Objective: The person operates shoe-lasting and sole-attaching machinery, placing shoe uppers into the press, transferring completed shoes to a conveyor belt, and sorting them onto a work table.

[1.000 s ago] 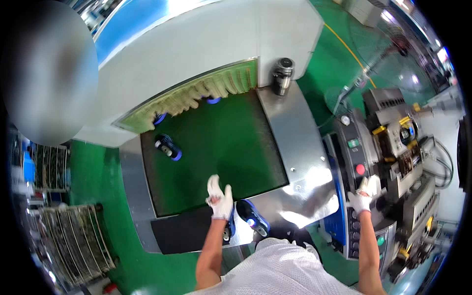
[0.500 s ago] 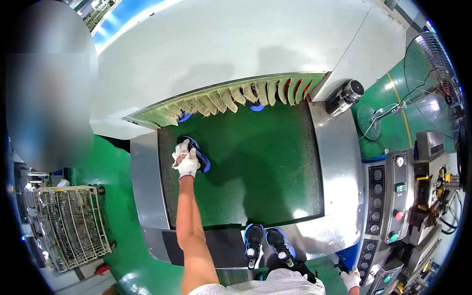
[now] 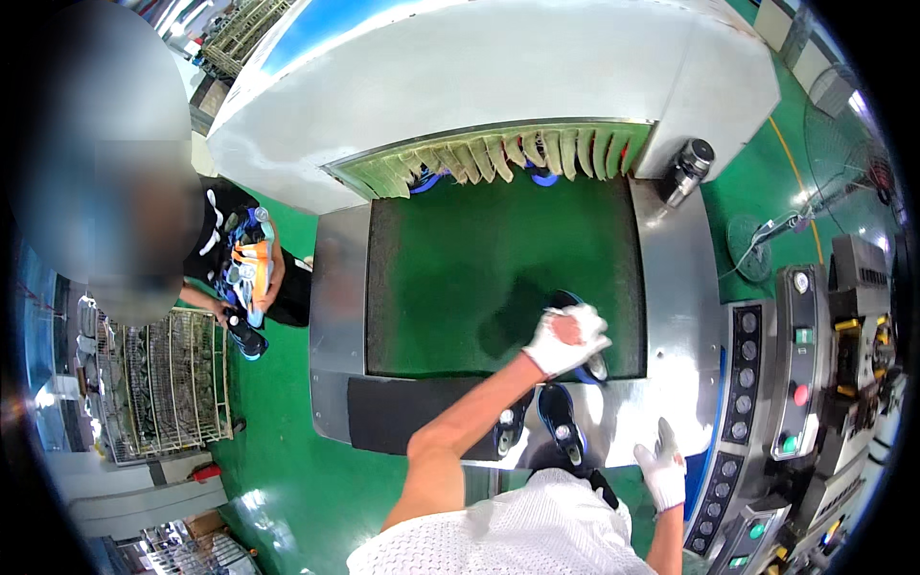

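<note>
My left hand (image 3: 569,341), in a white glove, is closed over a dark shoe with blue trim (image 3: 596,370) at the near right of the green conveyor belt (image 3: 450,287). The glove covers the middle of that shoe, and its fingertips are partly hidden. On the metal ledge just below stand two more dark shoes with blue trim, a left one (image 3: 510,427) and a right one (image 3: 561,418), the left one partly behind my forearm. My gloved right hand (image 3: 661,466) is held at the ledge's right end, fingers spread, holding nothing.
Fabric flaps (image 3: 479,158) hang across the machine opening, with two blue-trimmed shoes partly under them. A metal flask (image 3: 687,172) stands at the belt's far right. Control panels (image 3: 795,364) line the right side. At left, a co-worker holds several shoes beside a wire rack (image 3: 163,383).
My left hand has moved from the belt's left side to its near right, with a shoe under it. My right hand has risen toward the ledge. A co-worker's arms with shoes now show.
</note>
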Demonstrator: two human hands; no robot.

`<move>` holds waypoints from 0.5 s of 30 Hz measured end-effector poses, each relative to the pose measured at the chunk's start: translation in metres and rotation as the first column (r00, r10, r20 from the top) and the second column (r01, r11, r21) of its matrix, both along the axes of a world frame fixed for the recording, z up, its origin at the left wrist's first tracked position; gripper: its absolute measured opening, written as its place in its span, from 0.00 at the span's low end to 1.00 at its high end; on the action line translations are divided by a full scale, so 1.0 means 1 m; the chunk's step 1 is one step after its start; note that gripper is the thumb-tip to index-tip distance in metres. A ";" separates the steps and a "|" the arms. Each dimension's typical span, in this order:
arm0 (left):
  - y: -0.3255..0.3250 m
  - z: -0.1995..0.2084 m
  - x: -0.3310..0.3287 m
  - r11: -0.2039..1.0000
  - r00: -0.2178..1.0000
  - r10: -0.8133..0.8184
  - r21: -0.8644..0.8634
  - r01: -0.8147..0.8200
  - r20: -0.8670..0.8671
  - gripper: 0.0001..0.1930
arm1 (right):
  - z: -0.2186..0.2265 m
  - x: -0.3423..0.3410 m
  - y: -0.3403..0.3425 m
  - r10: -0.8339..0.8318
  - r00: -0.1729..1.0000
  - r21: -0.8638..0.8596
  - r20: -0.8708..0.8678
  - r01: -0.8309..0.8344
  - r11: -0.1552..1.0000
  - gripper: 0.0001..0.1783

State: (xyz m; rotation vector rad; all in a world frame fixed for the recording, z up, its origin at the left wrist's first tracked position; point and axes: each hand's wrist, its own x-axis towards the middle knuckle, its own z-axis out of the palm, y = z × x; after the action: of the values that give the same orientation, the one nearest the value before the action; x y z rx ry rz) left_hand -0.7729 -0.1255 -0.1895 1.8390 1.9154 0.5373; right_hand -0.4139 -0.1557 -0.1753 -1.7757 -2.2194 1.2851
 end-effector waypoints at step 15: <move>0.047 0.180 0.400 0.502 0.461 -0.858 0.567 0.653 0.228 0.24 | 0.139 0.169 -0.083 -0.826 -0.024 -0.501 -0.564 0.805 0.319 0.35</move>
State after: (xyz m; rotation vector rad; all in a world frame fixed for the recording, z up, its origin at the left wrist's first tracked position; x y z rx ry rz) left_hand -0.3731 -0.0781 -0.0098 2.2799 0.4719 0.9811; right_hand -0.2452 -0.2386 -0.0367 -1.5296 -0.3689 1.2527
